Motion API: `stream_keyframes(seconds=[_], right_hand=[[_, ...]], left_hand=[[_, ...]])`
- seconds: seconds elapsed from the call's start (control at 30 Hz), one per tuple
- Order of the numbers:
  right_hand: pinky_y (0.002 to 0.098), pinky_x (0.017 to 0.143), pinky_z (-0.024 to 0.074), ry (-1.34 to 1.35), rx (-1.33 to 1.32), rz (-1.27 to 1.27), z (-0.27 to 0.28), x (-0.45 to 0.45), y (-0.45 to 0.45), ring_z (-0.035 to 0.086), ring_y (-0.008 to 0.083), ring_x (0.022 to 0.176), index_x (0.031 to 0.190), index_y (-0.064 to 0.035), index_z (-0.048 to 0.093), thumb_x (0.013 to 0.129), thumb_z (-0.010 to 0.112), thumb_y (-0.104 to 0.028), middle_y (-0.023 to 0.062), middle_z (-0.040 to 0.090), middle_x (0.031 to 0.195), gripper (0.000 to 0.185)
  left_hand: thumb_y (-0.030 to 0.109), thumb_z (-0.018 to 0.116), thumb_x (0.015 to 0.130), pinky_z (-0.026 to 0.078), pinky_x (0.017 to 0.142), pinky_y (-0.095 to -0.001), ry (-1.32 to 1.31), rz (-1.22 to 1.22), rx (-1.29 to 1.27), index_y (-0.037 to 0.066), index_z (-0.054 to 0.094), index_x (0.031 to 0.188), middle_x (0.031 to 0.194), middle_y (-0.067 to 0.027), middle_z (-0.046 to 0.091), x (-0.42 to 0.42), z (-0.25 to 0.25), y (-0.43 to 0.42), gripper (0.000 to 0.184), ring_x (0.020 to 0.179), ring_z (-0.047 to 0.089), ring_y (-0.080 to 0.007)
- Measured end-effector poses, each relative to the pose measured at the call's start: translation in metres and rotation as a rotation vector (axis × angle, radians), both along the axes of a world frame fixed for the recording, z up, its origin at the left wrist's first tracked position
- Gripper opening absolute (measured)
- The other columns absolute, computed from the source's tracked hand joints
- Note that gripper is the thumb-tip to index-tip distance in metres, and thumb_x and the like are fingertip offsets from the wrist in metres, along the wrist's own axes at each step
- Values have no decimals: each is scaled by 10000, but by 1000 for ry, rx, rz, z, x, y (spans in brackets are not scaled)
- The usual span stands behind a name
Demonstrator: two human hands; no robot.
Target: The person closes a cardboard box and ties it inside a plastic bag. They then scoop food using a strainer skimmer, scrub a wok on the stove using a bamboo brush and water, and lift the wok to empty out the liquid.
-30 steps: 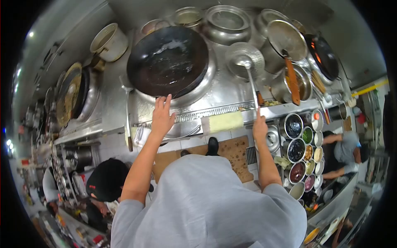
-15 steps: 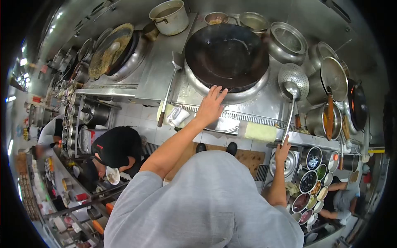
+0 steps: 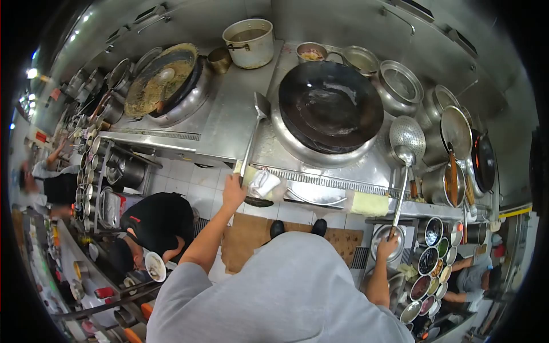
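Note:
My left hand (image 3: 234,192) is closed around the handle end of a wok spatula (image 3: 252,134), whose blade rests on the steel counter left of the wok. A dark wok (image 3: 331,108) sits on the burner ring, with a thin wet sheen inside. In my right hand (image 3: 388,247) is the wooden handle end of a ladle (image 3: 400,197). The ladle's bowl lies over a round perforated skimmer (image 3: 407,136). A folded white cloth (image 3: 264,183) lies at the counter edge just right of my left hand.
Another wok (image 3: 160,86) with brownish contents stands left, near a tall pot (image 3: 249,44). Strainers and pots crowd the right side. Several seasoning tubs (image 3: 428,260) stand at lower right. A person in black (image 3: 157,223) bends down at left; another person (image 3: 472,277) is at right.
My left hand has left the wok's near rim, moved left and taken hold of the spatula handle. My right hand stays on the ladle. The view has shifted.

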State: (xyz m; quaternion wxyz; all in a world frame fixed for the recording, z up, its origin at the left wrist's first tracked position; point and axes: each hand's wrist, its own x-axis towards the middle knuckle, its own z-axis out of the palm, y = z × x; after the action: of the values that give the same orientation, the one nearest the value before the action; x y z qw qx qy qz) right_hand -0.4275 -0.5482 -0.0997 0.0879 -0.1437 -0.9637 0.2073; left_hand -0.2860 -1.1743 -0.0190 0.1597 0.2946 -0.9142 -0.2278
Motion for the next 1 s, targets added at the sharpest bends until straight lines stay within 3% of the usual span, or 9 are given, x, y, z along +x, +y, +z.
stream_keyframes(seconds=[0.27,0.5,0.57,0.6,0.7,0.73,0.83,0.9,1.0], right_hand=[[492,907,406,149,47,-109,28,21,-12,498,457,1058,1494,-22,312,804,632,-57,271,454,1188,762],[489,1035,372,29,-26,-126,33,53,-9,469,475,1186,1443,35,355,779,642,-1,339,428,1318,725],[490,1057,357,0,-70,-167,26,68,-3,452,475,1211,1428,48,369,769,654,-1,328,447,1328,719],[487,1068,344,-75,-80,-109,11,76,4,437,469,1235,1426,43,379,765,664,-10,311,476,1305,722],[468,1021,403,-224,-152,-65,-15,124,16,504,445,1155,1368,15,472,757,660,-75,273,534,1200,646],[446,847,495,-273,-185,-38,-46,144,31,582,382,1024,1395,-1,449,759,651,-49,246,571,1153,669],[397,490,579,-595,-244,-22,-104,219,52,665,246,708,1402,-28,453,788,625,-33,171,646,948,638],[428,534,598,-740,-579,-259,-45,258,16,670,239,701,1400,-55,462,826,633,-75,146,658,857,599],[435,546,605,-836,-673,-435,-53,311,12,665,239,667,1423,-91,442,845,632,-100,157,667,891,608]], left_hand=[[72,654,770,484,820,-516,-23,40,110,84,480,1216,1083,-234,542,-3,-40,-26,479,995,571,-442],[187,509,971,495,732,-529,72,2,164,86,455,1318,834,-220,647,-45,-22,-77,365,730,615,-439],[242,523,986,510,605,-440,57,139,854,82,471,1315,761,-154,639,-62,-18,-98,369,615,613,-312],[242,523,986,510,605,-440,41,105,856,82,471,1315,761,-154,639,-65,-23,-107,369,615,613,-312],[286,562,985,414,443,-303,156,155,833,42,474,1330,657,-33,566,-68,-44,-118,432,509,525,-118],[279,566,980,445,499,-310,88,98,809,39,475,1342,667,-35,575,-69,-43,-118,444,528,521,-128],[264,617,893,497,862,-476,-53,-249,-134,54,647,1193,1033,-268,669,-67,-106,-152,367,1004,625,-419],[239,591,890,498,851,-487,-125,-107,-55,73,630,1239,1102,-293,613,-68,-94,-146,388,931,622,-441],[170,580,894,487,857,-492,-15,-36,-219,58,537,1358,1164,-280,538,-72,-69,-131,479,983,593,-428]])
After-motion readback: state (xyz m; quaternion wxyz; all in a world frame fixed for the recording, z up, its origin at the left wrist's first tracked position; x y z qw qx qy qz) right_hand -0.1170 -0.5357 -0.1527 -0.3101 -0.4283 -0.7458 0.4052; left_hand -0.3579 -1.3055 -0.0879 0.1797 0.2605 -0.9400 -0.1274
